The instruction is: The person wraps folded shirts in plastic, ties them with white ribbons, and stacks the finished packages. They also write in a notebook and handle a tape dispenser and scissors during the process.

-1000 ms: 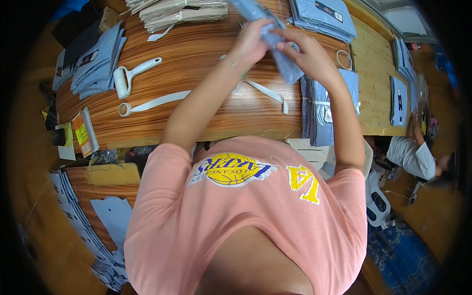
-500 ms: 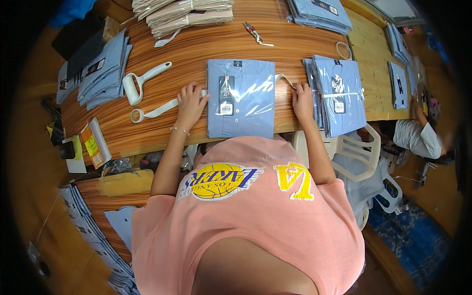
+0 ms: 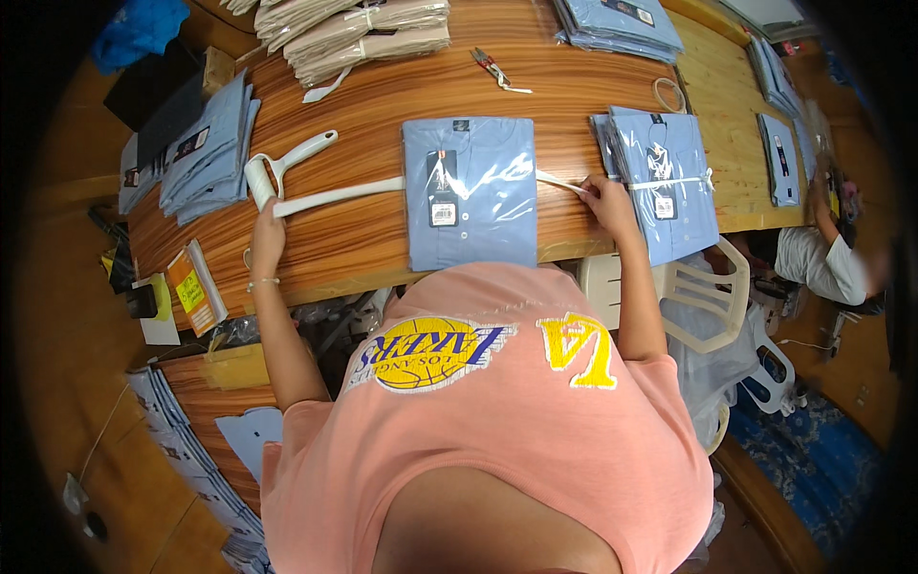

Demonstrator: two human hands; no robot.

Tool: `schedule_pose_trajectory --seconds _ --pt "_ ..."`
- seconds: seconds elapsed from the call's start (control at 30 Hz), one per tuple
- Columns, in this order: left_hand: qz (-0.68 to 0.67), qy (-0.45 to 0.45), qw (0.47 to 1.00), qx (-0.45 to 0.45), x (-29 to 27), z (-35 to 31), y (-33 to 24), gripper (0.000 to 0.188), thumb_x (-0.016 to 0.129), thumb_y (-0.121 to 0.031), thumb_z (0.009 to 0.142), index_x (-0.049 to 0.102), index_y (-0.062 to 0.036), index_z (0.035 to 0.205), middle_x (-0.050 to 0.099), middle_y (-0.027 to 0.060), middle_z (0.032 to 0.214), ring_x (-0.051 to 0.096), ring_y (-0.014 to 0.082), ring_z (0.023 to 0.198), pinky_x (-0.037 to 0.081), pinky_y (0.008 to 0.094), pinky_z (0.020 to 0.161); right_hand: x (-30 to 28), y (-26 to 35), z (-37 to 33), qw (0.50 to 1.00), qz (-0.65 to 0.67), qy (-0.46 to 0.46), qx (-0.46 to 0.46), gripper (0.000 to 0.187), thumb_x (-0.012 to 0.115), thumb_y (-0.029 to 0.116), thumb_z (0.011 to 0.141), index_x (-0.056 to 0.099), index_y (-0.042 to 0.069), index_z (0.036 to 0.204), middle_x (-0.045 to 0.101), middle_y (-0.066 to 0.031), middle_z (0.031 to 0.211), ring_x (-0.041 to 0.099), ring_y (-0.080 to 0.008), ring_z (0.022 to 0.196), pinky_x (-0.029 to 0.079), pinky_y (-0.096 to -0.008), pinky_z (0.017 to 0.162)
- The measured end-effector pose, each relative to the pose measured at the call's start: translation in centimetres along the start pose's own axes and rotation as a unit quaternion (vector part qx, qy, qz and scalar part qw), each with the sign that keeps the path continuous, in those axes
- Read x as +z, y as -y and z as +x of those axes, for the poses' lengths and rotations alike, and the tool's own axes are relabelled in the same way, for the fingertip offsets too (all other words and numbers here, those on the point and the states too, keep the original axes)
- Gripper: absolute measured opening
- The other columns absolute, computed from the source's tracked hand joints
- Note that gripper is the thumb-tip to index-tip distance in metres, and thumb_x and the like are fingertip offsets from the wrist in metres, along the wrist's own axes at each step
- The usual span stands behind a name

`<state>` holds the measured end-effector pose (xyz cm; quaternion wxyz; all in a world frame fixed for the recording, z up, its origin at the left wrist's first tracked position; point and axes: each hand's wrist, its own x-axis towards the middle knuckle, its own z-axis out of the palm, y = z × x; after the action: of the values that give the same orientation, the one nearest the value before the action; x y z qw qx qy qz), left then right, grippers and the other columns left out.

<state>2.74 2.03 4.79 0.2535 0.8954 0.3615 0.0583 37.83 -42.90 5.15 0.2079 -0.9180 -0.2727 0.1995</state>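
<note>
A folded light-blue shirt in clear plastic [image 3: 488, 201], with a dark label on its front, lies in front of me. A white strap [image 3: 344, 195] runs beneath it and comes out at both sides. My left hand [image 3: 269, 236] is closed on the strap's left length, beside a white lint roller [image 3: 260, 177]. Most of the strap's roll is hidden by this hand. To the right of the shirt, my right hand [image 3: 609, 204] pinches the strap's free end. Near it lies a stack of bagged blue shirts [image 3: 684, 215] tied with a white strap.
Beige bagged garments [image 3: 363, 43] and blue shirts [image 3: 626, 29] are stacked at the back. More blue shirts [image 3: 206, 153] stand left. Red-handled pliers [image 3: 490, 67] and a tape ring [image 3: 669, 93] lie on the table. A plastic chair [image 3: 708, 297] is at right, with another person [image 3: 818, 263] beyond.
My left hand has moved left from the shirt's edge to the roll, and the left length of strap is now taut. My right hand has drawn its end slightly right.
</note>
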Motion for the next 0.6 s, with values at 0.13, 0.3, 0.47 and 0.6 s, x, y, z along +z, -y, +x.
schedule_pose_trajectory --seconds 0.13,0.3,0.47,0.6 --pt "-0.62 0.052 0.777 -0.093 -2.6 0.6 1.3 0.029 0.038 -0.006 0.091 0.048 0.0 0.118 0.039 -0.0004 0.062 0.035 0.0083 0.054 0.035 0.0249 0.054 -0.4 0.5 0.5 1.0 0.009 0.023 -0.018 0.011 0.065 0.012 0.077 0.065 0.003 0.083 0.064 -0.0164 0.078 0.061 -0.0347 0.075 0.047 -0.0399 0.067" --pt "-0.718 -0.096 0.666 -0.177 -1.4 0.3 -0.4 0.034 0.038 -0.008 0.093 0.044 -0.0019 0.126 0.051 0.0029 0.083 0.049 0.0108 0.072 0.043 0.0275 0.072 1.7 1.2 2.2 0.994 0.042 -0.048 -0.092 0.011 0.059 0.004 0.078 0.062 0.0 0.087 0.064 -0.0187 0.086 0.061 -0.0354 0.081 0.047 -0.039 0.07" --pt "-0.005 0.05 0.992 -0.115 -1.1 -1.4 -1.4 0.045 0.054 -0.015 0.086 0.044 -0.0084 0.129 0.05 0.011 0.113 0.05 0.0238 0.099 0.041 0.0382 0.088 0.9 0.9 6.6 0.979 0.071 -0.101 -0.159 0.013 0.056 0.001 0.078 0.059 -0.002 0.09 0.063 -0.0202 0.084 0.06 -0.0367 0.078 0.047 -0.0402 0.069" --pt "0.052 0.083 0.993 0.07 0.5 -1.2 -3.5 0.062 0.069 -0.024 0.076 0.044 -0.0121 0.131 0.041 0.0147 0.135 0.035 0.0332 0.127 0.031 0.0442 0.103 -1.2 6.6 14.4 0.947 0.071 -0.209 -0.233 0.016 0.059 0.01 0.08 0.061 -0.001 0.092 0.061 -0.02 0.086 0.059 -0.0356 0.081 0.046 -0.0406 0.072"
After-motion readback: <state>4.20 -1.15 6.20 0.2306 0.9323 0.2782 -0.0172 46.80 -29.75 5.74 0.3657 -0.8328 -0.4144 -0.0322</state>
